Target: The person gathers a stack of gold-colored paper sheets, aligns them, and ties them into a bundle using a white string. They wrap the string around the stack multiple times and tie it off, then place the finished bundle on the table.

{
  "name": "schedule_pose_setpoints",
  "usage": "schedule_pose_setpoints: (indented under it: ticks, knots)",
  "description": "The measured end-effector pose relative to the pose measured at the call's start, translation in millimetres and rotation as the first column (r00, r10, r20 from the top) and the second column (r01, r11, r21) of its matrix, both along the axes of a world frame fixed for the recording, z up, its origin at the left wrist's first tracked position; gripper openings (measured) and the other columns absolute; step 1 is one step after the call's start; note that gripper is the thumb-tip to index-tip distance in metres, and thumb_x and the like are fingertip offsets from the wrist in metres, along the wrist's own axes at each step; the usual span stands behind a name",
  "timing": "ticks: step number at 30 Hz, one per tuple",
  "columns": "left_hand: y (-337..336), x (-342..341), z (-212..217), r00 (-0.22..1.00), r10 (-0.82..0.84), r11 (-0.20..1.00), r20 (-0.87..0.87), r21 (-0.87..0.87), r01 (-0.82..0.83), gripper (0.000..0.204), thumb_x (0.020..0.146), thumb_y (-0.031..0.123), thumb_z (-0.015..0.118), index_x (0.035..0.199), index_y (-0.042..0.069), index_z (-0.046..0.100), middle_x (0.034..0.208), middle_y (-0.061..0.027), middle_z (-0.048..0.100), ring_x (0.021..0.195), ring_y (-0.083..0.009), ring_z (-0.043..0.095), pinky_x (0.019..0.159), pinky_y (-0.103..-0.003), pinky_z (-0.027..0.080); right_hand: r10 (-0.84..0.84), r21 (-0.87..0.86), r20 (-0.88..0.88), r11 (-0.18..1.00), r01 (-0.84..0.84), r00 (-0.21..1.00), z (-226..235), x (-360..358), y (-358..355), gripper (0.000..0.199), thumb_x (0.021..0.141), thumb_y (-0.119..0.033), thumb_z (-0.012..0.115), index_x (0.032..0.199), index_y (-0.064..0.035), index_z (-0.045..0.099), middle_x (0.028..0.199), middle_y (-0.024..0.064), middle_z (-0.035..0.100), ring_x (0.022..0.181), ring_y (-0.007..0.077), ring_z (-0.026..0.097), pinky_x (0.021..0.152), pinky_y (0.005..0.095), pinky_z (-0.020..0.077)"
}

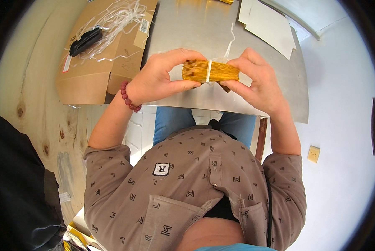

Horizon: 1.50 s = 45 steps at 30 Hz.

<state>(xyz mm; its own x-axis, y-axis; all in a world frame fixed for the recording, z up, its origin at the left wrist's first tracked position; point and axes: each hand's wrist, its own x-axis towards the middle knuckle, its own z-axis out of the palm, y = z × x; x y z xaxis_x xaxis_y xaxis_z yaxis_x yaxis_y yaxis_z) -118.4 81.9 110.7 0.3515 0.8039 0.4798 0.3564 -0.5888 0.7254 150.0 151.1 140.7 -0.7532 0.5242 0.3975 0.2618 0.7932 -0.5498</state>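
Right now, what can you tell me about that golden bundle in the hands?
The golden bundle looks like a stack of many thin, papery layers, their edges facing the camera. A narrow white band crosses its middle. It is held crosswise, gripped near its ends by the left hand and right hand, seen against the metal table.

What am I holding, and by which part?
A bundle of golden sheets with a white band round its middle; the left hand pinches its left half, the right hand its right end.
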Motion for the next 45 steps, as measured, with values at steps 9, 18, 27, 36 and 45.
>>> schedule_pose_setpoints:
  ticks: [9,18,27,36,45]
  knots:
    - [-2,15,-17,0.955,0.086,0.959,-0.283,0.284,-0.003,0.056,0.077,0.006,0.079,0.130,0.014,0.063,0.117,-0.0040,0.072,0.098,-0.0250,0.069,0.086,-0.036,0.056,-0.012,0.006,0.049,1.000,0.011,0.999,-28,5,-5,0.033,0.079,-0.011,0.081,0.108,-0.0065,0.067,0.092,0.0090,0.053,0.086,0.0278,0.056,0.073,0.0371,0.0470]
    - [-2,18,-32,0.935,0.153,0.941,-0.321,0.336,-0.038,0.050,0.079,0.001,0.076,0.128,0.010,0.068,0.115,-0.0074,0.074,0.100,-0.0258,0.070,0.089,-0.036,0.054,-0.166,-0.619,0.187,0.746,0.247,0.968,-22,20,24,0.031,0.096,-0.030,0.070,0.114,-0.0050,0.069,0.081,0.0008,0.056,0.080,0.0131,0.052,0.075,0.0310,0.0458]
    - [-6,19,-34,0.926,0.152,0.926,-0.345,0.379,-0.011,0.048,0.078,0.003,0.078,0.124,0.011,0.069,0.112,-0.0061,0.074,0.096,-0.0233,0.070,0.080,-0.034,0.052,-0.022,-0.593,0.039,0.804,0.041,0.999,-51,-14,40,0.031,0.105,-0.031,0.058,0.108,-0.0037,0.073,0.096,-0.0001,0.067,0.088,0.0095,0.056,0.078,0.0254,0.0458]
    - [-17,20,-44,0.938,0.177,0.935,-0.298,0.350,-0.066,0.054,0.075,0.004,0.079,0.127,0.009,0.066,0.113,-0.0085,0.074,0.095,-0.0244,0.071,0.083,-0.035,0.054,0.138,-0.554,0.097,0.830,-0.062,0.986,-35,-27,24,0.016,0.101,-0.019,0.063,0.102,-0.0049,0.071,0.087,-0.0006,0.057,0.079,0.0087,0.049,0.071,0.0250,0.0415]
    - [-24,22,-49,0.935,0.190,0.912,-0.298,0.407,-0.055,0.053,0.074,0.000,0.079,0.125,0.012,0.070,0.130,-0.0112,0.068,0.100,-0.0257,0.072,0.084,-0.035,0.058,0.143,-0.468,0.183,0.883,-0.042,0.973,-27,-28,29,0.021,0.096,-0.023,0.063,0.090,-0.0029,0.064,0.077,0.0066,0.054,0.070,0.0171,0.050,0.065,0.0324,0.0429]
